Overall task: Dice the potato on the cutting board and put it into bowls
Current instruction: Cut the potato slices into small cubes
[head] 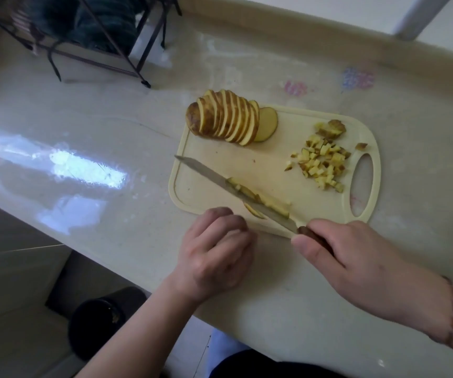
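Observation:
A cream cutting board (pixel 260 165) lies on the counter. At its far left corner stands a sliced potato (pixel 225 117), its slices leaning in a row. A pile of potato dice (pixel 322 165) sits near the board's handle hole. Potato strips (pixel 269 204) lie by the near edge, with the knife (pixel 230 186) blade resting across them. My right hand (pixel 356 257) grips the knife's dark handle. My left hand (pixel 217 249) is at the board's near edge, fingers curled, just left of the strips; I cannot see anything held in it.
The pale counter (pixel 97 148) runs left and drops off at its near edge. A dark wire rack (pixel 91 36) stands at the back left. A black bin (pixel 97 320) is on the floor below. A raised ledge (pixel 329 31) borders the back.

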The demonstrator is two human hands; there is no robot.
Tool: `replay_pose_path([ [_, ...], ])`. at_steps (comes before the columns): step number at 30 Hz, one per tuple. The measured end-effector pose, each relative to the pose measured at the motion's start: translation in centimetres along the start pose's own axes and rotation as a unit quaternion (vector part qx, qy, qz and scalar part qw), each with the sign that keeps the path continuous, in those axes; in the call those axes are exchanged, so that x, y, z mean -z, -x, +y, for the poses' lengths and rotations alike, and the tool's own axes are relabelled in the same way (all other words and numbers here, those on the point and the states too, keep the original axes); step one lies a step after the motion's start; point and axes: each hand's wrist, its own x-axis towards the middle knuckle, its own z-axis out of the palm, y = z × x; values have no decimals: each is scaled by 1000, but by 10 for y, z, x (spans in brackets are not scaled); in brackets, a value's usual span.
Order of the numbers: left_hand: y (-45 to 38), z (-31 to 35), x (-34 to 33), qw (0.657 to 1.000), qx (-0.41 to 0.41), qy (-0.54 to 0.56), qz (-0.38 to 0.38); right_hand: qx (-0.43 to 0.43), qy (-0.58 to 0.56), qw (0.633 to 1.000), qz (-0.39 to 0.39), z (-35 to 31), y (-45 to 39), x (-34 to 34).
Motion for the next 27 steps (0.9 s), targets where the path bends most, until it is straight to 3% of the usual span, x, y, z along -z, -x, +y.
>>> replay_pose_path([
  [2, -11, 17, 18, 999, -39, 3, 33, -11, 100, 995, 6, -4, 4, 1],
  [4, -32, 25, 33, 999, -49, -12, 5, 16, 202, 979, 36, -6, 5, -2],
  [6, -56, 17, 42, 993, -1, -50, -109, 42, 266, 963, 17, 1, 4, -10],
  [9, -77, -6, 42, 942, 95, -126, -296, 68, 309, 948, 38, 8, 7, -19],
  [13, -87, -28, 35, 891, 132, -71, -430, 109, 306, 944, 60, -1, 11, -21],
  [16, -89, -36, 31, 887, 114, -30, -447, 93, 281, 955, 12, -3, 16, -22],
  [19, -87, -42, 26, 895, 93, -8, -436, 93, 289, 951, 59, 0, 15, -22],
  [23, -85, -47, 17, 904, 69, -5, -423, 63, 304, 949, 51, 4, 20, -23],
  [27, -84, -50, 11, 911, 17, -45, -410, 108, 315, 937, 104, 16, 31, -29],
])
